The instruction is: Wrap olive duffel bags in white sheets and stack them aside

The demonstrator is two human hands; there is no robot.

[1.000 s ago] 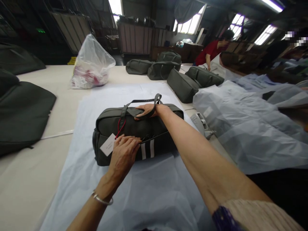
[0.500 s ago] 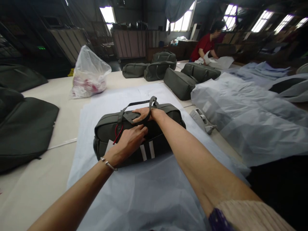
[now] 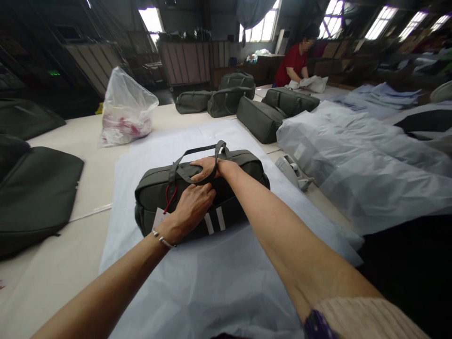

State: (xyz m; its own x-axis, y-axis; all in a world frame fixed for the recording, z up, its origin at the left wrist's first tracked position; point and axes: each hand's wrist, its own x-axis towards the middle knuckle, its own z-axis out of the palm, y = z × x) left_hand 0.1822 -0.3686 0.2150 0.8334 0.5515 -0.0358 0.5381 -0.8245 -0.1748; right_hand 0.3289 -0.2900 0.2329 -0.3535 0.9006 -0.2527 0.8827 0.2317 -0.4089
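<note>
A dark grey-green bag (image 3: pixel 151 186) with raised handles and two white stripes lies on white sheets (image 3: pixel 197 278). My left hand (image 3: pixel 194 205), a bracelet at its wrist, is closed at the front upper side of the bag; what its fingertips hold is hidden. Through the handle loop reaches my right hand (image 3: pixel 206 168), its fingers spread flat on the bag's top. A red cord (image 3: pixel 171 197) with a white tag (image 3: pixel 159 217) hangs beside my left wrist.
More dark bags lie at the left (image 3: pixel 38 188) and far side (image 3: pixel 261 117). A clear plastic bag (image 3: pixel 125 110) stands back left. To the right are a tape dispenser (image 3: pixel 293 172) and translucent plastic bags (image 3: pixel 360 160). A person in red (image 3: pixel 293 63) works at the back.
The view has shifted slightly. Both my hands stay at nearly the same places on the bag. At the back, the person's hands and white material have moved.
</note>
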